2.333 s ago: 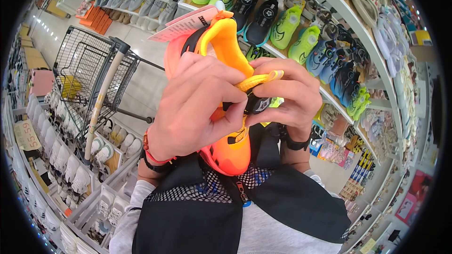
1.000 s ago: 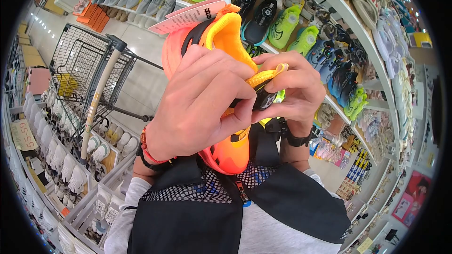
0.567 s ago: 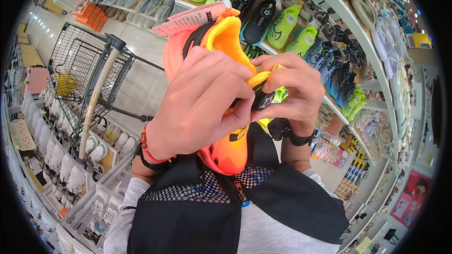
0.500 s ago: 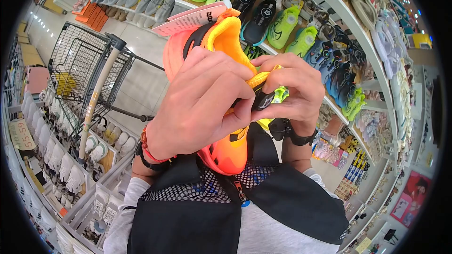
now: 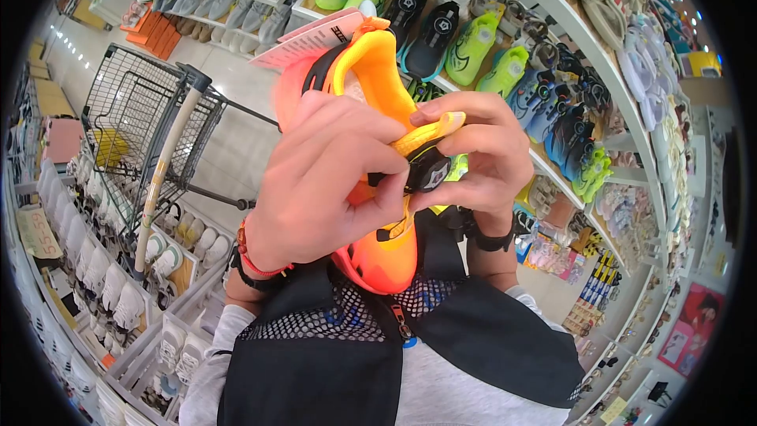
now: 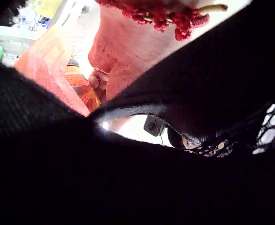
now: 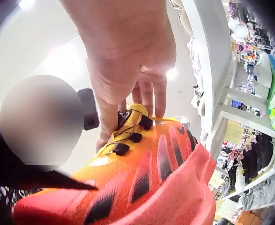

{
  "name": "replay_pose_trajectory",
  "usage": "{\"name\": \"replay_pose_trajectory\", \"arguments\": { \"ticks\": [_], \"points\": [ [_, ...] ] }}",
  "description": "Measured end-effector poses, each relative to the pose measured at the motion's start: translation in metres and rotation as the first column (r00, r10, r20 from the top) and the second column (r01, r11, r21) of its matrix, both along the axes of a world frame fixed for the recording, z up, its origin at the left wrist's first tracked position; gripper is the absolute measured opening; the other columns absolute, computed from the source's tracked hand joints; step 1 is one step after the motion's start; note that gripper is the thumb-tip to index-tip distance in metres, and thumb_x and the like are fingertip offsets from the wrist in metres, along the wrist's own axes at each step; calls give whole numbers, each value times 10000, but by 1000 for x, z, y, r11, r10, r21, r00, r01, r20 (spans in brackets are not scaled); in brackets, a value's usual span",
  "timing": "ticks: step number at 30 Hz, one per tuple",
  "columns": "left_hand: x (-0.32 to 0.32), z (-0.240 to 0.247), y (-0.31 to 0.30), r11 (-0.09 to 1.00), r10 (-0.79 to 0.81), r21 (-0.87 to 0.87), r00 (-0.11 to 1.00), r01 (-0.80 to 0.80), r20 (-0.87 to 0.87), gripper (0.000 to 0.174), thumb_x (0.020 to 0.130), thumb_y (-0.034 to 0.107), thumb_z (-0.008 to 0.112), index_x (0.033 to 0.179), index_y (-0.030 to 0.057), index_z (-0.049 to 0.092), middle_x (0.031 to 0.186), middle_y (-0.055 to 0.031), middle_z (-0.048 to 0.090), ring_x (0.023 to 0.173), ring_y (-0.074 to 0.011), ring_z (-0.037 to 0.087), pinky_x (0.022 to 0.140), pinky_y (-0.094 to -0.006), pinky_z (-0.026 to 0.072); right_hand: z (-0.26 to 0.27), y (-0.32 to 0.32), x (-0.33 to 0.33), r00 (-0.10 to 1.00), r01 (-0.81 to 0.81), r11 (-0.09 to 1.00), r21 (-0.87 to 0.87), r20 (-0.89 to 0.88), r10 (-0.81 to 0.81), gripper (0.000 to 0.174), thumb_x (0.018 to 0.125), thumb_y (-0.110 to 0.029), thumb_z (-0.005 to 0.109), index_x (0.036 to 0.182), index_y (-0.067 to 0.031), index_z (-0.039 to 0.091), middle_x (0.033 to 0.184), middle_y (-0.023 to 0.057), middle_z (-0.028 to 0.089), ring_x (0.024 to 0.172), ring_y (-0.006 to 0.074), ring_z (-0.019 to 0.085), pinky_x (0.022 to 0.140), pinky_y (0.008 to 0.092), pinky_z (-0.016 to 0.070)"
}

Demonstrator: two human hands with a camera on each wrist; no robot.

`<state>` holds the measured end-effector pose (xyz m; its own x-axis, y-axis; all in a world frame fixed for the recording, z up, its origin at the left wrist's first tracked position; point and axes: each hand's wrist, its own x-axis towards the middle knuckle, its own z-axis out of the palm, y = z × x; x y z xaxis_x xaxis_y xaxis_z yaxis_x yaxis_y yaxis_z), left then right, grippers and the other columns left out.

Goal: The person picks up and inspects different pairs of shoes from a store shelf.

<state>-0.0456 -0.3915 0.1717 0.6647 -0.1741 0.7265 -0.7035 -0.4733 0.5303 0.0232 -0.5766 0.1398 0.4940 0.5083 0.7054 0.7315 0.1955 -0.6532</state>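
Note:
An orange and yellow sneaker (image 5: pixel 384 259) is held up before the chest, its toe pointing down toward the body. My left hand (image 5: pixel 327 177) grips it from the left with curled fingers, thumb and forefinger pinching at the black piece below the tongue. With fingers and thumb, my right hand (image 5: pixel 489 154) pinches the yellow tongue (image 5: pixel 422 134) and the round black dial (image 5: pixel 432 171) on it. Dark laces (image 7: pixel 130 130) run over the tongue in the right wrist view. A pink paper tag (image 5: pixel 303 39) hangs at the heel. Dark cloth hides most of the left wrist view.
A wire shopping cart (image 5: pixel 146 122) stands on the left. Shelves of shoes surround me, with lime-green sneakers (image 5: pixel 473 47) and black ones (image 5: pixel 432 35) close behind the held shoe. White shoes (image 5: pixel 110 284) line a rack at the lower left.
Over the last half second, both hands and the tongue shift slightly left. The black dial turns more toward the head camera, and the tongue's pull loop shows above the right fingers.

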Motion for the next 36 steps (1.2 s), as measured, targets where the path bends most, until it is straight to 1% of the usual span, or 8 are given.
{"name": "replay_pose_trajectory", "arguments": {
  "ticks": [6,9,12,23,25,28,31,36],
  "points": [
    [1,-10,6,994,-50,-102,999,49,-11,263,601,-69,707,797,32,562,830,-89,629,709,-230,605,654,-317,419,-8,4,-11,991,131,988,85,-38,-129,476,521,-216,883,875,-60,606,1022,160,621,909,252,619,750,327,504],
    [-1,-11,5,989,-57,-139,998,55,-5,264,606,-85,698,801,31,561,833,-95,637,711,-231,609,655,-322,425,-5,1,-16,984,162,987,-2,72,-162,533,548,-249,881,881,-23,531,1041,224,590,959,311,616,801,375,522],
    [-3,-14,7,987,-70,-141,997,73,20,237,648,-63,663,839,23,553,837,-122,637,717,-230,599,683,-347,414,-5,7,-25,981,195,976,94,-35,-193,485,522,-183,881,887,-52,589,1047,171,617,932,270,623,763,328,508],
    [-4,-15,6,987,-92,-126,994,98,51,211,691,-33,627,878,18,544,855,-148,638,741,-218,589,704,-351,389,1,7,-30,978,205,972,117,9,-207,475,559,-183,859,906,-23,578,1051,186,620,947,293,623,795,343,509],
    [-5,-14,6,988,-97,-118,993,103,61,210,691,-28,629,878,18,544,854,-149,638,739,-217,588,703,-349,390,-2,6,-31,975,208,976,73,66,-212,540,552,-260,868,888,-6,531,1054,223,589,976,322,607,835,398,520],
    [-4,-14,6,989,-92,-113,994,99,63,204,696,-19,632,876,17,544,853,-148,637,738,-219,589,702,-350,390,2,8,-31,977,212,971,107,8,-214,472,558,-183,857,907,-19,586,1057,177,615,945,290,618,794,343,507],
    [-3,-13,6,987,-108,-114,994,111,33,205,694,-24,627,876,15,541,859,-153,636,741,-225,588,709,-357,395,4,4,-27,984,174,982,71,-35,-172,459,554,-179,856,899,-32,592,1065,175,602,951,284,608,797,352,503],
    [-1,-12,3,990,-66,-125,998,63,-21,230,654,-65,648,846,20,554,856,-124,635,737,-232,597,707,-346,425,2,0,-19,992,124,992,-7,24,-123,496,553,-227,864,916,-4,609,1089,221,575,996,304,583,842,371,487]
  ]
}}
